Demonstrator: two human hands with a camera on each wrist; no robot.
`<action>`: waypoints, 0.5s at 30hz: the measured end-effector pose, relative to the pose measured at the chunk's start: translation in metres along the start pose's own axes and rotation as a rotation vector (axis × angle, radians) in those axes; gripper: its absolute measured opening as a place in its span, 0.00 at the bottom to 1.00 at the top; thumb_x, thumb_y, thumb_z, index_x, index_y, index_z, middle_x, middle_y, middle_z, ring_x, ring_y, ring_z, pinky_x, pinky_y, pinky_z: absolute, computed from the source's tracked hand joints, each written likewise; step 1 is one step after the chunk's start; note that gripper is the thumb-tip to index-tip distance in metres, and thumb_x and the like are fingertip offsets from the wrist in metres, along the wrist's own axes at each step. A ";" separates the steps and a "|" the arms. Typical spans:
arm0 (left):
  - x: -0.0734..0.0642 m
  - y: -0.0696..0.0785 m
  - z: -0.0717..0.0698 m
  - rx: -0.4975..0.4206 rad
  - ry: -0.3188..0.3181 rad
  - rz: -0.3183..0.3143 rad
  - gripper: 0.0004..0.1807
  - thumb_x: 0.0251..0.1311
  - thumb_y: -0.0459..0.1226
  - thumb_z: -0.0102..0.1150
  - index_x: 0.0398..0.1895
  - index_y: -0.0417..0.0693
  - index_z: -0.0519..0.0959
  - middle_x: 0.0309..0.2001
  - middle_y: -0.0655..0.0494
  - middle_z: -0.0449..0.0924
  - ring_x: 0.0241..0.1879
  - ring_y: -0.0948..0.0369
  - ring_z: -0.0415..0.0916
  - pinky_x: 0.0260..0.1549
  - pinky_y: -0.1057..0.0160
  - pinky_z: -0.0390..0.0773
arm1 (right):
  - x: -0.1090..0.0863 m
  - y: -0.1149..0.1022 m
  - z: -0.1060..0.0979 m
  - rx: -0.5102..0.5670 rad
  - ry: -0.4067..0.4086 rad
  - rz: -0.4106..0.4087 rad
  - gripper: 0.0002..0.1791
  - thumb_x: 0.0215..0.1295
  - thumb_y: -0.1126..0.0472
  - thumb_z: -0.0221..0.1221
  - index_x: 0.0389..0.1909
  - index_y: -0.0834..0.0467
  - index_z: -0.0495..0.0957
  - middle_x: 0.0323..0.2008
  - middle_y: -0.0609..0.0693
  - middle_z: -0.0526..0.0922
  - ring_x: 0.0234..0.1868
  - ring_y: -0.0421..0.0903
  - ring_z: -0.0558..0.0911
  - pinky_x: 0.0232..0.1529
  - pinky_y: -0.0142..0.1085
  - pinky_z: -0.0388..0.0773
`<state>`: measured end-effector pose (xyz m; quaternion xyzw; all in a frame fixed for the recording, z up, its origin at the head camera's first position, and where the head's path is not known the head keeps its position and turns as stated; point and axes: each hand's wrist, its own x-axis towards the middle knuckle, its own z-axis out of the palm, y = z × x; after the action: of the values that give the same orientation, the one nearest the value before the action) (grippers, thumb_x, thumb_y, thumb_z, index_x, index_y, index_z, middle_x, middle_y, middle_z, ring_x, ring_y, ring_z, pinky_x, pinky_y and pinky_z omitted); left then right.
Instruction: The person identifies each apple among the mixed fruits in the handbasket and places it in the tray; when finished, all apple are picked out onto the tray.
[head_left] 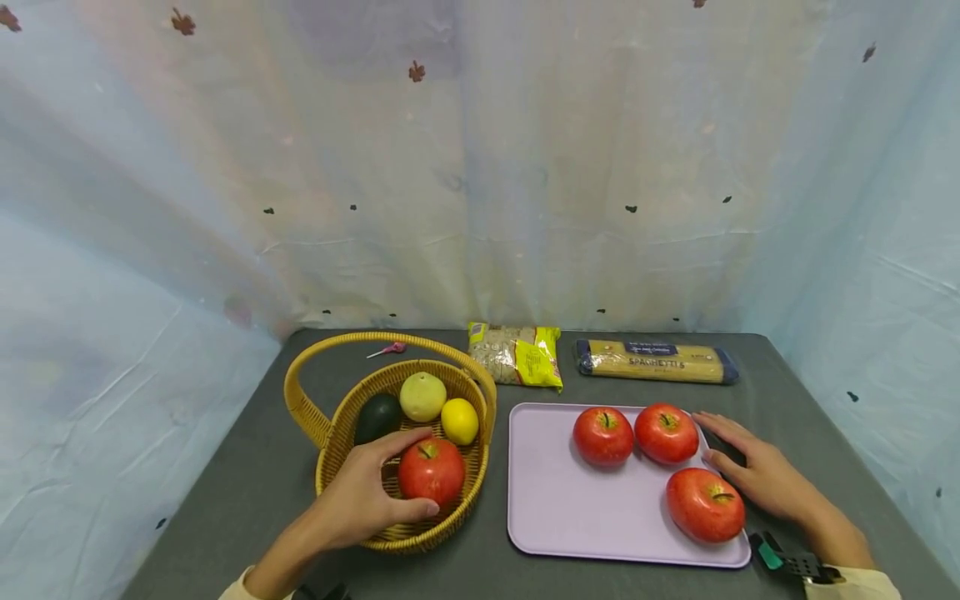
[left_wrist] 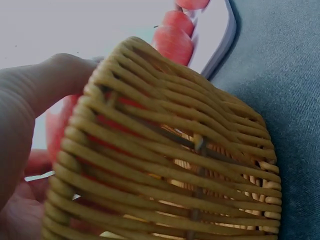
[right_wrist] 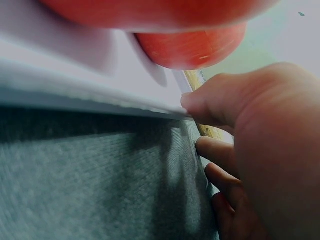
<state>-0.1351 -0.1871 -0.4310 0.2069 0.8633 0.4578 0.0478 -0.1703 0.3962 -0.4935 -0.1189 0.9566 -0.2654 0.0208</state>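
My left hand [head_left: 367, 492] reaches over the near left rim of a woven basket [head_left: 423, 543] and grips a red apple [head_left: 431, 472] between thumb and fingers. In the left wrist view the basket wall [left_wrist: 165, 130] hides much of that apple. Beside it in the basket are a dark green avocado-like fruit [head_left: 378, 417], a pale round yellow-green fruit [head_left: 423, 396] and a yellow lemon [head_left: 460, 421]. My right hand [head_left: 765, 471] lies at the right edge of a lilac tray [head_left: 585, 508], its thumb at the rim in the right wrist view and its fingers loosely extended.
Three red apples sit on the tray: one at back centre [head_left: 603, 437], one at back right [head_left: 667, 433], one at front right [head_left: 705, 505]. Behind lie a yellow-clear food bag [head_left: 517, 356], a spaghetti pack [head_left: 656, 362] and a small pink-handled tool [head_left: 392, 348]. The basket's handle [head_left: 382, 337] arches upward.
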 end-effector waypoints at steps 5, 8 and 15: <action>-0.006 0.018 -0.003 -0.049 0.104 0.069 0.46 0.53 0.49 0.88 0.77 0.57 0.77 0.71 0.50 0.81 0.62 0.54 0.84 0.54 0.62 0.89 | 0.000 0.000 -0.001 0.005 0.009 -0.016 0.34 0.80 0.52 0.63 0.81 0.59 0.69 0.76 0.73 0.70 0.73 0.79 0.70 0.62 0.84 0.68; -0.006 0.034 -0.005 -0.085 0.127 0.142 0.46 0.53 0.45 0.88 0.77 0.59 0.76 0.70 0.52 0.82 0.62 0.56 0.84 0.55 0.62 0.89 | 0.000 0.000 -0.001 0.007 0.015 -0.024 0.34 0.80 0.53 0.63 0.81 0.59 0.69 0.76 0.73 0.70 0.73 0.79 0.70 0.62 0.84 0.68; 0.001 0.072 0.003 -0.140 0.007 0.309 0.47 0.52 0.40 0.89 0.77 0.55 0.76 0.70 0.55 0.82 0.63 0.57 0.84 0.59 0.60 0.88 | 0.000 0.000 -0.001 0.005 0.011 -0.014 0.35 0.80 0.52 0.63 0.81 0.59 0.68 0.77 0.73 0.69 0.74 0.80 0.69 0.62 0.84 0.67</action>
<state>-0.1122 -0.1488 -0.3739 0.3316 0.7874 0.5196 -0.0117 -0.1699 0.3966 -0.4927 -0.1240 0.9552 -0.2683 0.0138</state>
